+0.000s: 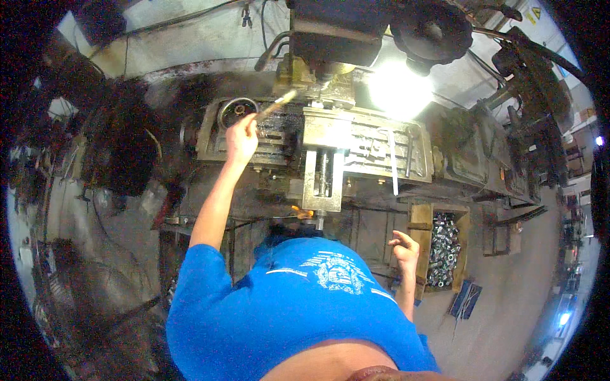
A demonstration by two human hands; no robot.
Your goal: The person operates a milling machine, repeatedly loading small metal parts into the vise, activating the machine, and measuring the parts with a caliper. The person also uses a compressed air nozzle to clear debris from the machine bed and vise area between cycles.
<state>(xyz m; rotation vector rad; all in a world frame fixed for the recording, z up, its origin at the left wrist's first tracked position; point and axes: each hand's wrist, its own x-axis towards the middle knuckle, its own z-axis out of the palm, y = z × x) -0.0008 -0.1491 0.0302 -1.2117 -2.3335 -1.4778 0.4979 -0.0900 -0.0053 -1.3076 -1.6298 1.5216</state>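
My left hand (pixel 241 141) is closed around the handle of a slim brush (pixel 274 106), whose pale tip points toward the spindle (pixel 325 71) of a milling machine. Below that spindle, a metal vise (pixel 327 130) is fixed on the machine table (pixel 368 166). The brush is in the air over the table's left part, left of the vise and beside a round handwheel (pixel 239 110). My right hand (pixel 405 253) hangs low on the right, its fingers partly bent and apart, with nothing visible in them. It is nearest to a wooden crate (pixel 419 217) of metal nuts (pixel 445 251).
The machine's dark head (pixel 337 35) hangs above the vise, next to a bright lamp (pixel 399 89). A long pale bar (pixel 393 162) lies across the table's right part, overhanging its front edge. A blue tray (pixel 466 300) with thin rods is beyond the crate.
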